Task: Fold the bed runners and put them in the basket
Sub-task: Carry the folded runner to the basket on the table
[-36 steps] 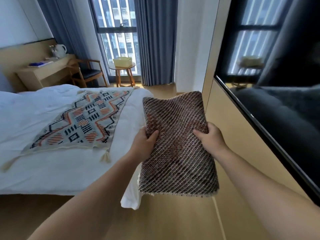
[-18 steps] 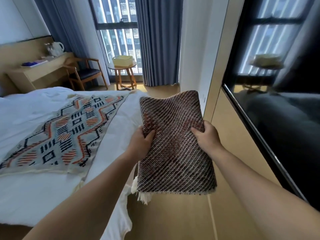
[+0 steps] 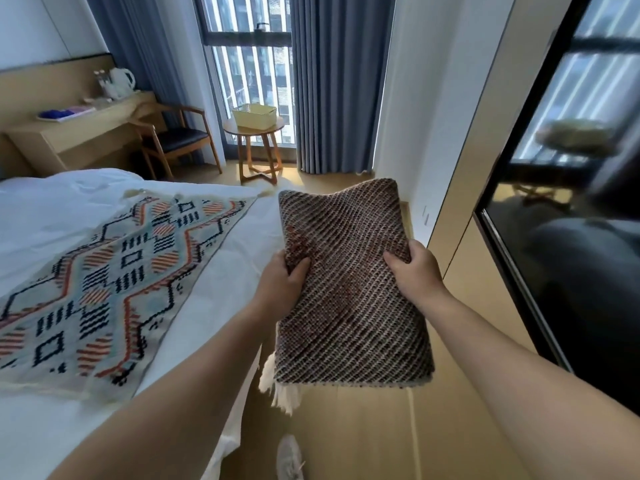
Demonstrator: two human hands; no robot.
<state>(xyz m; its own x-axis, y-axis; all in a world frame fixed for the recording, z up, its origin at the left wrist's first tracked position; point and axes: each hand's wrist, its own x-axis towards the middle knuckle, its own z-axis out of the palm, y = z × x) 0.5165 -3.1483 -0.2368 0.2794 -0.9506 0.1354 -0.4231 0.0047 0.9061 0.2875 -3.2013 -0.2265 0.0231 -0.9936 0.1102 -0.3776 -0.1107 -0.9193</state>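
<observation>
Runner (image 3: 349,289), folded, is carried over the floor beside the bed (image 3: 214,306), gripped at its side edges by the left hand (image 3: 282,284) and right hand (image 3: 415,268); the basket (image 3: 254,116) stands well beyond the bed on a round table (image 3: 252,128). Likely fault: layers slipping and unfolding in transit, since the fringe already hangs loose. A second runner (image 3: 104,271) remains spread on the bed, unfolded.

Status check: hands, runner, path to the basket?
Both hands, left and right, grip folded brown runner. Basket ahead on round table. Floor path looks open.
</observation>
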